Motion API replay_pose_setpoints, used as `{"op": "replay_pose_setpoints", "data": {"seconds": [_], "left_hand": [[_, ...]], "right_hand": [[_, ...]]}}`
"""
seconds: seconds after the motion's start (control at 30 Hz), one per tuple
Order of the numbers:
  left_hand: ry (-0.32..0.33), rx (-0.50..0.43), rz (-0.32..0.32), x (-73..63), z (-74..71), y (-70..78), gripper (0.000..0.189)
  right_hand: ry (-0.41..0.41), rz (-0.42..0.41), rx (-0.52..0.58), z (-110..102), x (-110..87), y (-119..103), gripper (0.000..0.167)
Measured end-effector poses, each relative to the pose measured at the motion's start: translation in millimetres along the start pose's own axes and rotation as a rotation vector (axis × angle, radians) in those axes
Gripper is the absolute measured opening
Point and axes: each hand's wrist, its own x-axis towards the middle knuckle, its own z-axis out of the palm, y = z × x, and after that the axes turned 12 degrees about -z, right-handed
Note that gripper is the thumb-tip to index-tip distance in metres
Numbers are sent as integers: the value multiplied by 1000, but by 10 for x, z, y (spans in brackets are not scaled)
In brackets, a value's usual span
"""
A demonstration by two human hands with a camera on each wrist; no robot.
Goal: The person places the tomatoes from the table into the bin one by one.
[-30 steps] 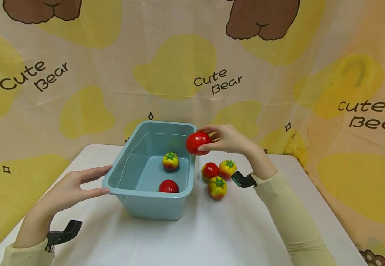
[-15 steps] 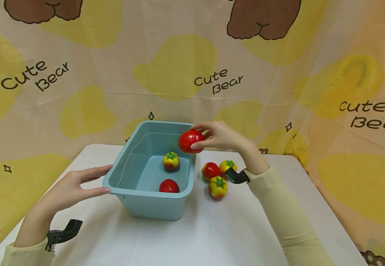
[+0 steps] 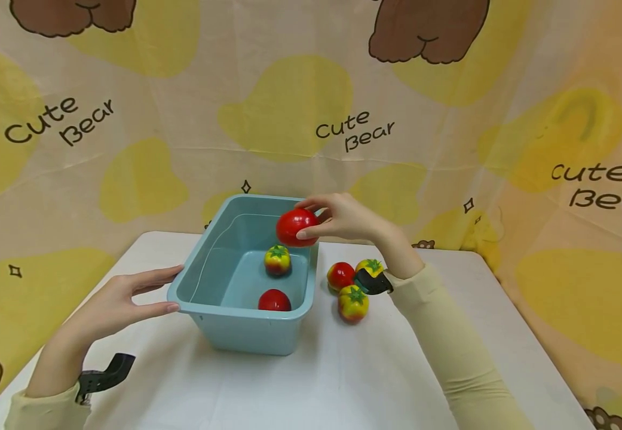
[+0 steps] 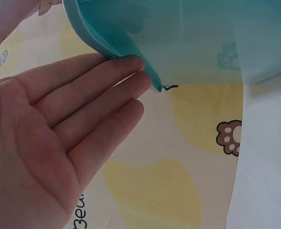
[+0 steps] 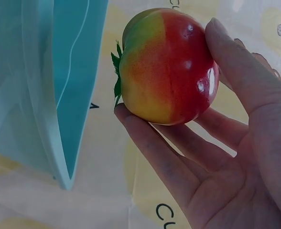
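My right hand [image 3: 345, 216] grips a tomato [image 3: 293, 227] between thumb and fingers, over the right side of the light-blue plastic basin [image 3: 246, 331]. The right wrist view shows this tomato [image 5: 167, 67] as glossy red, fading to yellow-green around a green leafy stem. My left hand [image 3: 109, 307] touches the basin's left rim at its near corner. In the left wrist view its fingers [image 4: 97, 90] lie nearly straight against the rim. Inside the basin sit a yellow-red tomato [image 3: 277, 261] and a red one [image 3: 274, 300], partly hidden by the near wall.
Right of the basin, a red tomato [image 3: 340, 276] and two yellow-green ones, one at the front [image 3: 353, 303], cluster on the white table [image 3: 343, 382]. A black wrist strap [image 3: 373, 282] overlaps the rear one. A printed bear curtain [image 3: 267, 113] hangs behind.
My right hand has carried the tomato leftward, from beside the basin's right rim to over its inside. The left hand has stayed at the rim.
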Motion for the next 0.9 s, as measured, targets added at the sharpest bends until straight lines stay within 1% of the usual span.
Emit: {"op": "replay_pose_setpoints", "data": {"seconds": [0.23, 0.43, 0.53, 0.8, 0.9], "left_hand": [[-8, -12, -13, 9, 0, -14, 61], [-5, -18, 3, 13, 9, -24, 60], [-3, -22, 6, 8, 7, -27, 60], [-14, -9, -22, 8, -9, -17, 61], [-16, -4, -27, 8, -9, -13, 61]], "right_hand": [[-1, -18, -25, 35, 60, -43, 52], [-2, -39, -65, 53, 125, -82, 51], [-13, -41, -66, 62, 167, -96, 52], [-36, -57, -87, 100, 287, -126, 52], [-39, -62, -78, 119, 333, -133, 52]]}}
